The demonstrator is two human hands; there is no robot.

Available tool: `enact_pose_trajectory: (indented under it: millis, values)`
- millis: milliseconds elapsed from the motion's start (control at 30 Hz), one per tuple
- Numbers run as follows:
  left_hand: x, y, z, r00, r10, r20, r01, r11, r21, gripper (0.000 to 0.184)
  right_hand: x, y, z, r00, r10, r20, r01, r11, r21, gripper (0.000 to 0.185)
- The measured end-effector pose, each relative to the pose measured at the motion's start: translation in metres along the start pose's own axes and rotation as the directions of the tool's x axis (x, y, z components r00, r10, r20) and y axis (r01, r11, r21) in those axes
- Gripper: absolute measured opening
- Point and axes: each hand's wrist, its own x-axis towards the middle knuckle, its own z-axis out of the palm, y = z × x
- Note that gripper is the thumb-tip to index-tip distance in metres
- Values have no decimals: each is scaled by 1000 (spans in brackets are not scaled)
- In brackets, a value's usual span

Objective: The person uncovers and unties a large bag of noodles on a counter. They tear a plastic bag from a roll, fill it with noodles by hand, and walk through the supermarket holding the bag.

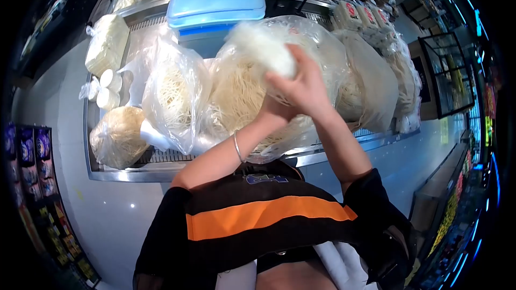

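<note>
My right hand (pixel 306 83) is raised over the bags in the middle of the counter, thumb and fingers closed round a white, soft-looking bundle (pixel 271 51). Motion blurs the bundle, so I cannot tell whether it is noodles or thin plastic. My left hand (pixel 278 108), with a bangle on its forearm, reaches under the right one; its fingers are hidden. Below both hands lies a large clear plastic bag of pale noodles (pixel 234 96). A second noodle bag (pixel 174 88) stands to the left, and another filled bag (pixel 357 86) to the right.
Behind the bags sits a blue lidded plastic box (pixel 215 2). On the left are a wrapped white block (pixel 107 43), small white rolls (pixel 110 88) and a round tan bag (pixel 118 134). Packets (pixel 365 16) line the back right. A metal rim (pixel 134 174) edges the counter.
</note>
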Motion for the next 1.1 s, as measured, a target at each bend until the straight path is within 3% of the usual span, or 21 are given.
enact_pose_trajectory:
  millis: [33,67,100,133,167,200,233,333,400,433,533,600,633,667,733,767,833,867,933,1000,1100]
  values:
    - [3,-25,13,997,-20,-80,-7,944,-330,64,-1,2,-3,1000,1,-30,-1,1000,4,53]
    - [5,-48,25,986,-40,-160,-68,783,-618,59,-4,7,-4,986,-99,135,109,992,-65,54]
    - [-2,-64,30,968,-147,-202,-51,675,-736,54,-8,14,-5,937,-178,299,221,968,-116,55]
    - [-3,-60,23,959,-199,-202,-37,618,-786,51,-11,22,-9,948,-172,269,209,971,-116,55]
    - [-4,-56,16,947,-251,-201,-29,556,-831,49,-12,32,-15,986,-160,50,166,973,-159,54]
    - [0,-23,-7,900,-434,-47,103,316,-943,45,-14,46,-22,975,-152,-165,118,974,-195,54]
    - [2,-6,-23,811,-568,140,198,41,-979,41,-17,69,-22,972,-147,-185,111,975,-192,54]
    - [4,1,-36,897,-440,34,131,192,-973,44,-37,167,-6,948,13,-318,-5,1000,25,51]
    - [6,26,-49,906,-419,-63,73,300,-951,44,-65,218,-1,917,-58,-394,-171,835,-522,47]
    - [6,35,-56,903,-393,-172,-6,389,-921,43,-75,230,-9,909,-51,-413,-185,839,-511,47]
    - [5,48,-97,939,-300,-168,-52,358,-932,44,-98,253,-32,889,44,-456,-259,869,-421,48]
    - [4,62,-107,956,-244,-164,-71,347,-935,43,-92,261,-47,928,195,-317,-306,883,-355,52]
    - [4,74,-102,945,-267,-189,-74,389,-918,42,-84,227,-54,889,297,-350,-393,887,-245,50]
    - [5,81,-98,948,-263,-182,-65,399,-914,42,-74,200,-54,884,300,-358,-395,889,-231,50]
    - [7,91,-94,957,-243,-160,-33,454,-890,41,-53,165,-47,901,-254,-351,170,953,-252,42]
    - [7,99,-94,959,-239,-151,-23,465,-885,41,-49,164,-36,896,-250,-367,166,955,-245,42]
    - [8,120,-100,997,-36,-73,-58,309,-949,39,-43,177,-11,948,-31,-318,-120,888,-445,38]
    - [9,135,-104,971,-149,-187,-137,297,-945,37,-43,190,-8,941,-30,-337,-126,894,-431,38]
    - [5,155,-114,965,-121,-234,-170,393,-904,36,-47,213,-10,916,103,-387,-299,820,-488,38]
    - [3,169,-121,985,-3,-171,-153,421,-894,38,-49,226,-14,917,77,-392,-270,843,-465,37]
    - [1,181,-140,935,-54,-351,-291,448,-845,42,-51,234,-15,919,45,-391,-237,856,-460,34]
